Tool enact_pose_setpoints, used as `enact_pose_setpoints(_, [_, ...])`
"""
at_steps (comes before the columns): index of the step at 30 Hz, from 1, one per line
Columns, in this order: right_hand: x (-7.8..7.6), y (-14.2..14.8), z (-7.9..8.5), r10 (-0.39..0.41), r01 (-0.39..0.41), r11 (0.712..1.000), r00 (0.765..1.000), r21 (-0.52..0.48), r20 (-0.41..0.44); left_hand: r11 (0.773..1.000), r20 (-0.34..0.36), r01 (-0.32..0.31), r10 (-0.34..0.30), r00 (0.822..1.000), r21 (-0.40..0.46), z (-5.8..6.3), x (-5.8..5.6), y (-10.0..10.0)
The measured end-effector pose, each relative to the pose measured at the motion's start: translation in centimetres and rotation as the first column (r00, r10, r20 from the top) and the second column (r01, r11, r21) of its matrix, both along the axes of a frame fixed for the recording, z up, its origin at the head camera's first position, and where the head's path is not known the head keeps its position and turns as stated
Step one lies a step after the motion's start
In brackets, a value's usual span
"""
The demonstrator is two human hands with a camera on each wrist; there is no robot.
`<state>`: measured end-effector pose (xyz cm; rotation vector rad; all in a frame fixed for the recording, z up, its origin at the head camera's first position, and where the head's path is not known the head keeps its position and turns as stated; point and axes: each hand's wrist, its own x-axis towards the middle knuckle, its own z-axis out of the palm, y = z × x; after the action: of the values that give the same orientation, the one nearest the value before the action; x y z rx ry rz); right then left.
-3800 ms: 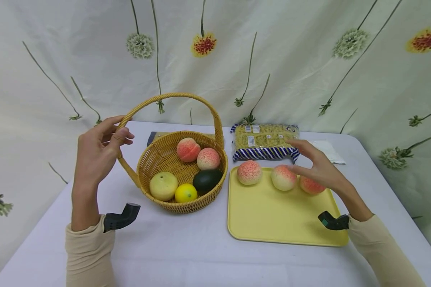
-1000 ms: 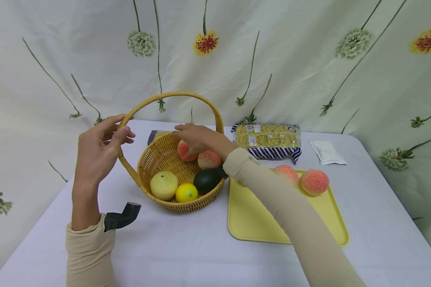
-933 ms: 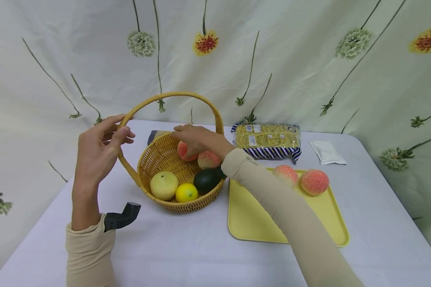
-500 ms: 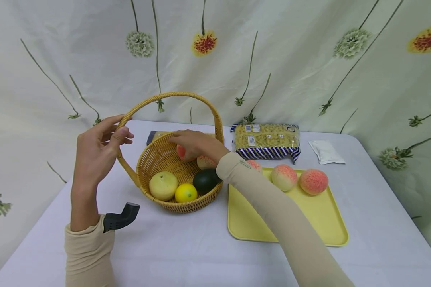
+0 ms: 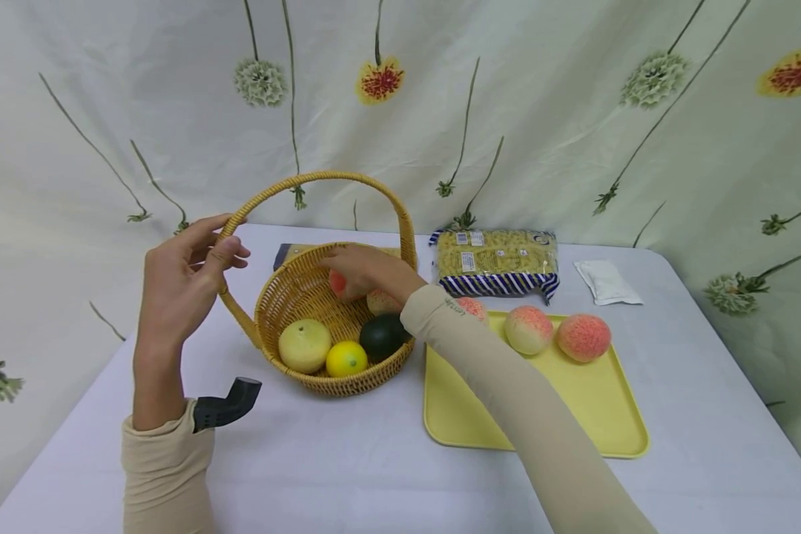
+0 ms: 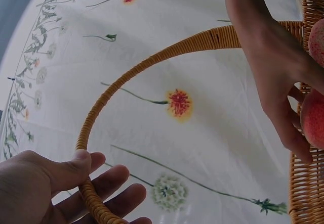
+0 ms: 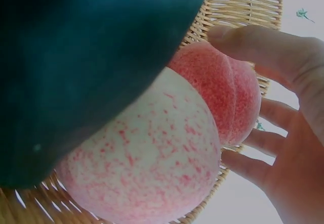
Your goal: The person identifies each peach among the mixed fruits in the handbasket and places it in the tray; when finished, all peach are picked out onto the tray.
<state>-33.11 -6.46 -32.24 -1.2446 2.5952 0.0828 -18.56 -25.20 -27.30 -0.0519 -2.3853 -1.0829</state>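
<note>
A wicker basket [image 5: 297, 377] stands on the table at left, its tall arched handle [image 5: 327, 176] gripped at the left side by my left hand [image 5: 183, 282]. The left wrist view shows the thumb and fingers around this handle. My right hand [image 5: 367, 268] reaches into the basket, thumb and fingers about the red peach [image 7: 235, 90]. Beside that lies a paler peach [image 7: 147, 158], partly covered in the head view. Also in the basket are a dark green avocado [image 5: 382, 337], a yellow lemon [image 5: 346, 359] and a round pale-green fruit [image 5: 305, 345].
Right of the basket lies a yellow tray [image 5: 467, 423] with a pink peach [image 5: 584, 337], a paler peach [image 5: 529, 329] and one partly behind the right sleeve [image 5: 494, 371]. Behind are a pasta bag [image 5: 497, 259] and a white packet [image 5: 607, 282]; a flat item [image 5: 283, 254] sits behind the basket.
My right hand has gone from above the tray leftward into the basket, then sunk lower around the red peach. My left hand has stayed on the handle.
</note>
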Motion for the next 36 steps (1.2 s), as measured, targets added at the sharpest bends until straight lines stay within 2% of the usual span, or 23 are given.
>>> enact_pose_setpoints(17, [-0.04, 0.11, -0.45, 0.011, -0.011, 1.0, 0.999, 0.008, -0.038, 1.0, 0.014, -0.007, 0.007, 1.0, -0.013, 0.21, 0.24, 0.16])
enact_pose_setpoints(27, [-0.05, 0.04, -0.78, 0.033, -0.032, 0.999, 0.994, 0.008, -0.106, 1.0, -0.001, 0.002, -0.002, 1.0, -0.013, 0.27, 0.3, 0.04])
enact_pose_setpoints(36, [0.36, 0.13, -0.86, -0.047, 0.043, 0.997, 0.998, -0.069, -0.048, 1.0, -0.008, 0.004, -0.004, 1.0, -0.012, 0.34, 0.41, 0.2])
